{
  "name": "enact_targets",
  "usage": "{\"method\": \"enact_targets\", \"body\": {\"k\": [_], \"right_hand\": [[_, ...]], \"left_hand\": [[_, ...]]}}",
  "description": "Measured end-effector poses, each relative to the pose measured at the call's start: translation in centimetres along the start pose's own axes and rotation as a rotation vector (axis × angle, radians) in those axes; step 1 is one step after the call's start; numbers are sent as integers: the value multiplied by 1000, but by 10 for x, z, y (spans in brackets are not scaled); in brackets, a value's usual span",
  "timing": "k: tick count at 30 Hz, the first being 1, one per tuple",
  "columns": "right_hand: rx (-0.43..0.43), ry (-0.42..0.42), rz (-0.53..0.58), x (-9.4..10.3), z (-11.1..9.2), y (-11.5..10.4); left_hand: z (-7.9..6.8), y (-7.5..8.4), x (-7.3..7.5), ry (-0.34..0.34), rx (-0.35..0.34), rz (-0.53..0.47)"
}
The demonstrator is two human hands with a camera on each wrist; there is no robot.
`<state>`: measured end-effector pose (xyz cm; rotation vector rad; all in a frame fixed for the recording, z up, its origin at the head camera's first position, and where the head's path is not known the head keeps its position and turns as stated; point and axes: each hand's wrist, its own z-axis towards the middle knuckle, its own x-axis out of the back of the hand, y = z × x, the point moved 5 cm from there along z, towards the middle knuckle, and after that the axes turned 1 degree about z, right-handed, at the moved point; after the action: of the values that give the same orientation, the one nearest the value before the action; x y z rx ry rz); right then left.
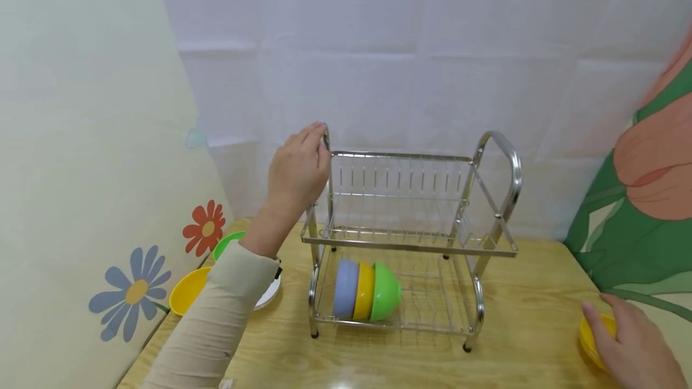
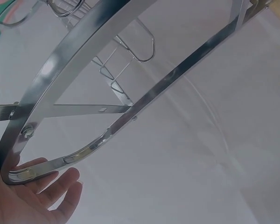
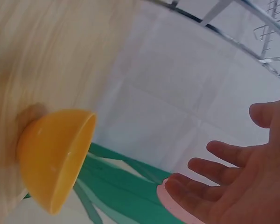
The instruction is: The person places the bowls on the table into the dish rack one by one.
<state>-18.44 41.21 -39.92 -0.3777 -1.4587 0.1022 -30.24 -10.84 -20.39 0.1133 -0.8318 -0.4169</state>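
Note:
A two-tier chrome dish rack point(image 1: 405, 247) stands on the wooden table. My left hand point(image 1: 300, 170) grips the top of its left arched side; in the left wrist view the fingers point(image 2: 60, 186) bend round the metal bar. On the rack's lower tier, a lavender bowl point(image 1: 345, 290), a yellow bowl point(image 1: 364, 290) and a green bowl point(image 1: 385, 293) stand on edge side by side at the left. At the table's right, my right hand point(image 1: 640, 341) hovers with fingers spread and holds nothing. Near it, another yellow bowl point(image 3: 56, 156) sits upright on the table.
Left of the rack, partly behind my left sleeve, are a yellow bowl point(image 1: 189, 292), a green bowl point(image 1: 226, 244) and a white dish point(image 1: 270, 294). A white cloth point(image 1: 378, 47) hangs behind the rack. Flower-printed sheets point(image 1: 643, 185) flank the table.

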Motion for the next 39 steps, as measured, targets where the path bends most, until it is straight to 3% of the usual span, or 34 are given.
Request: {"method": "enact_targets", "body": {"k": [5,11,16,26,32,39], "right_hand": [[-59,31,-18,0,2,15],[-247,-68,-25,-14,7,42],[-327,-88,-41,-27,10,64],[-397,-149,-24,-43,13,80],[-420,-140,0,-55,18,84],[-437,-101,-140,-61,18,87]], "left_hand": [[0,-1,2,-3,5,-4],[0,-1,1,-16,8,0],[-2,1,-1,-15,6,-5],[-2,2,0,2,1,-12],[-1,-1,-1,2,5,-7],[-3,-4,-3,11,1,-11]]}}
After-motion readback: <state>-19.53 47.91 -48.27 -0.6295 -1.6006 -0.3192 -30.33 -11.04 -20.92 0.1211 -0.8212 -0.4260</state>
